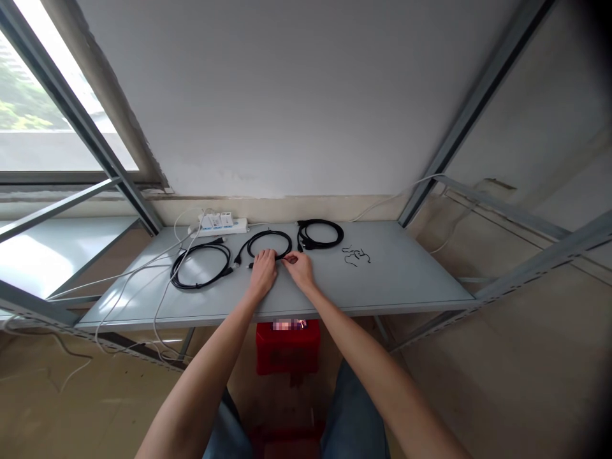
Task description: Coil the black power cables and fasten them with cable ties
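A coiled black cable (270, 233) lies mid-shelf, its plug ends at the coil's left. My left hand (264, 273) rests on the front of this coil, fingers together and closed over it. Just to the right, my right hand (299, 269) is closed in a pinch at the coil's front right edge. What sits between those fingertips is too small to make out. A second black cable coil (226, 255) lies to the left, and a third black cable coil (341, 237) to the right. Several short black twist ties (356, 255) are scattered on the right.
A white power strip (241, 225) with plugged-in adapters stands at the back left. White cords (165, 290) trail from it over the front edge of the grey metal shelf (401, 280). Metal posts (471, 115) frame both sides. Below the shelf is a red stool (287, 350).
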Demonstrator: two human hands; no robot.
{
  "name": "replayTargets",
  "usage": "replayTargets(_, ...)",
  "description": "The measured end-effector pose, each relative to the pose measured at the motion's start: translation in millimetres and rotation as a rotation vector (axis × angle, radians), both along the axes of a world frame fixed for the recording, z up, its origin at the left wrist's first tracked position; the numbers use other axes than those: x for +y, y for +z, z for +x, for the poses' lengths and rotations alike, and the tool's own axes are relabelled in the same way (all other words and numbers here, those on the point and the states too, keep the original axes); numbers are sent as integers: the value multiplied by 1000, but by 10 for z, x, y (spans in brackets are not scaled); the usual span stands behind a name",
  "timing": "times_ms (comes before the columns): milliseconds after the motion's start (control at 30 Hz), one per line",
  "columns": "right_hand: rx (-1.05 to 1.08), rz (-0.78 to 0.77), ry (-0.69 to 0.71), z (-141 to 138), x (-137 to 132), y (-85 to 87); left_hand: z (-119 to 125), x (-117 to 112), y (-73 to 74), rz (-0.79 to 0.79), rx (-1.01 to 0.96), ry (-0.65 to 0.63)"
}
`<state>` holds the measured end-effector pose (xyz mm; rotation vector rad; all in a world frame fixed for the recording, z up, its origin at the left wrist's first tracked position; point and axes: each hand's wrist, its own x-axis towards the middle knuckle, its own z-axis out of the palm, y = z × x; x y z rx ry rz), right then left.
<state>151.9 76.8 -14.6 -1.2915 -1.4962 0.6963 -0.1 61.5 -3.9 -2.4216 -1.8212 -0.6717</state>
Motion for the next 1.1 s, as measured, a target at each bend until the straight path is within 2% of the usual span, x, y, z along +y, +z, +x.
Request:
replayTargets(433, -60, -8, -20, 8, -50, 51, -23, 57, -83, 1, 3, -15)
replayTargets(567, -196, 44, -35, -20, -52, 64, -31, 74, -81, -13, -10, -19)
replayTargets(733, -469, 163, -25, -14, -63, 111, -37, 78, -54, -20, -40, -43)
replayTargets(833, -675, 256, 90, 72, -65, 198, -34, 79, -49, -10, -46, -46)
replayTargets(933, -832, 377, 373, 187, -33, 355, -31, 76, -49, -14, -19, -62)
replayTargets(1033, -818, 421, 619, 268, 32, 537, -34, 77, -51, -27, 6, -76)
replayTargets(1100, -816, 393, 653, 288, 66, 623, -36, 79, -52, -23, 7, -82)
